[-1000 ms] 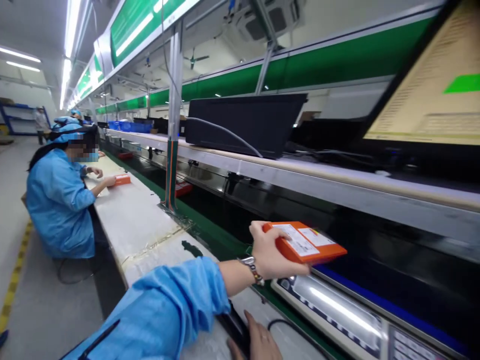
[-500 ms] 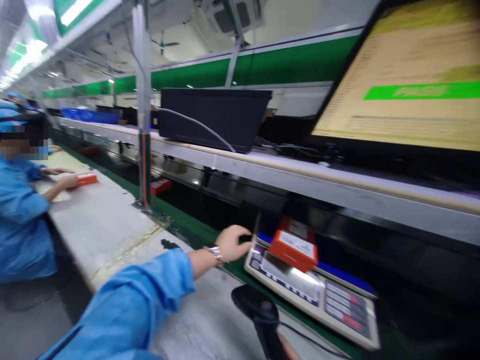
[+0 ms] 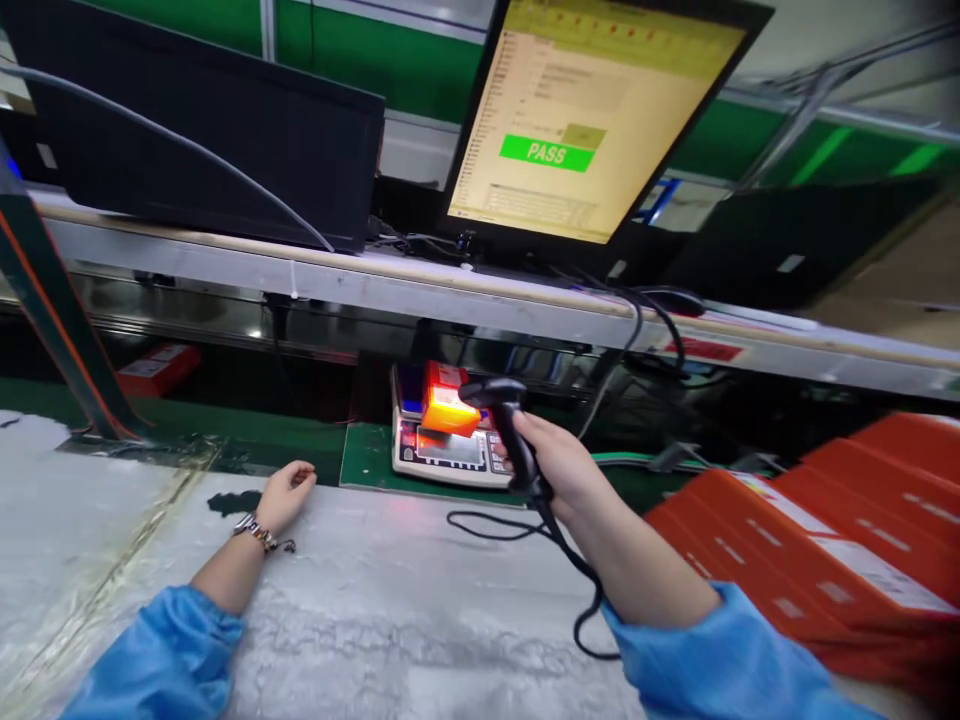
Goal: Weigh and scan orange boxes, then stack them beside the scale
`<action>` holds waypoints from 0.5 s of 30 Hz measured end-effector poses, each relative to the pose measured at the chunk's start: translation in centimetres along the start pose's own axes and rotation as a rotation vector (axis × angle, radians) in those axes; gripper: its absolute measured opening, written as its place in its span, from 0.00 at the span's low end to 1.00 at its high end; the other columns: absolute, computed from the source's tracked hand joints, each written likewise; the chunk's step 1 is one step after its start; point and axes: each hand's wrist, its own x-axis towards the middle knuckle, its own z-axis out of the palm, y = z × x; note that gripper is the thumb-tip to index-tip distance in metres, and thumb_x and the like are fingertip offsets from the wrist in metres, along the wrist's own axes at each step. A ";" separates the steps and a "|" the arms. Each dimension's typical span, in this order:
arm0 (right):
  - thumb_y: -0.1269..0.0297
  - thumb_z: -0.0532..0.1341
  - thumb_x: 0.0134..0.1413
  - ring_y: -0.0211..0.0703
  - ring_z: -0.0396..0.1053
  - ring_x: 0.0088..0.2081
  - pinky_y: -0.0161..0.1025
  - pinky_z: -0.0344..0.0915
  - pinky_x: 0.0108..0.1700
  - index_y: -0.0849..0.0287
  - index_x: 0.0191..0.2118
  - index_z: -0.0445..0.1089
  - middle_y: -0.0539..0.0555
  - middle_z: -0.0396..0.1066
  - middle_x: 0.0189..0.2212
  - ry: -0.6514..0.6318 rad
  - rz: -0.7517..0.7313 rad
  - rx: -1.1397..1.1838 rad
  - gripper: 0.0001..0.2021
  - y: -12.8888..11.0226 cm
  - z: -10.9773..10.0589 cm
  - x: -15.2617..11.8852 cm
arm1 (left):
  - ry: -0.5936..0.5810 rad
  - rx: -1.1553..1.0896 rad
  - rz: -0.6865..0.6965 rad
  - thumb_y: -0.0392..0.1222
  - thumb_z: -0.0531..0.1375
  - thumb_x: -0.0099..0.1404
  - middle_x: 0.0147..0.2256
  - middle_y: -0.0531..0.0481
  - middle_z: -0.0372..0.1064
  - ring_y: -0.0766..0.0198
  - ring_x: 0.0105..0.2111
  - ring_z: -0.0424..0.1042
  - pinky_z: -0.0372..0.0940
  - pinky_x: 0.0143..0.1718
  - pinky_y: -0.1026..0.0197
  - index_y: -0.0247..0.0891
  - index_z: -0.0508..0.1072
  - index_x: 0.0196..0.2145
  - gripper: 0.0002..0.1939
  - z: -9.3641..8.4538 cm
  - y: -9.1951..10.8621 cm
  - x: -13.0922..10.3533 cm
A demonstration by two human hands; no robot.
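My right hand is wrapped round the handle of a black barcode scanner, its head pointing left at a small orange box. Bright light from the scanner falls on the box's white label. The box lies on the platform of a weighing scale, overhanging its front panel. Down on the worktable, left of the scale, my left hand rests with its fingers curled together and nothing in them. The scanner's black cable loops down onto the table.
A monitor showing a green PASS bar stands on the shelf above. Another dark screen is at its left. Orange boxes are stacked at the right. One orange box lies under the shelf near a post.
My view has swung right. My left hand has moved away from the scale's left edge onto the table. The barcode scanner is raised near the box, and its light now shines on the label.
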 end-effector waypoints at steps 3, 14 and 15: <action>0.58 0.61 0.58 0.39 0.58 0.16 0.31 0.56 0.16 0.60 0.39 0.66 0.52 0.64 0.18 0.037 0.080 0.007 0.10 -1.8 1.3 0.2 | -0.050 0.054 0.037 0.54 0.56 0.54 0.34 0.46 0.75 0.55 0.37 0.73 0.68 0.42 0.53 0.38 0.72 0.35 0.19 0.4 0.5 0.0; 0.61 0.58 0.61 0.39 0.59 0.17 0.31 0.58 0.17 0.59 0.40 0.68 0.52 0.65 0.20 0.033 0.096 -0.060 0.08 -3.0 2.9 -0.9 | -0.077 0.051 -0.005 0.42 0.55 0.57 0.34 0.47 0.75 0.58 0.37 0.73 0.68 0.42 0.57 0.37 0.73 0.35 0.11 1.1 0.7 -0.6; 0.60 0.58 0.61 0.39 0.60 0.17 0.32 0.59 0.17 0.60 0.41 0.69 0.52 0.65 0.20 0.026 0.071 -0.083 0.09 -2.9 2.7 -0.9 | -0.080 0.051 -0.008 0.40 0.55 0.57 0.34 0.47 0.75 0.59 0.37 0.73 0.68 0.42 0.57 0.36 0.73 0.36 0.10 1.3 0.7 -0.6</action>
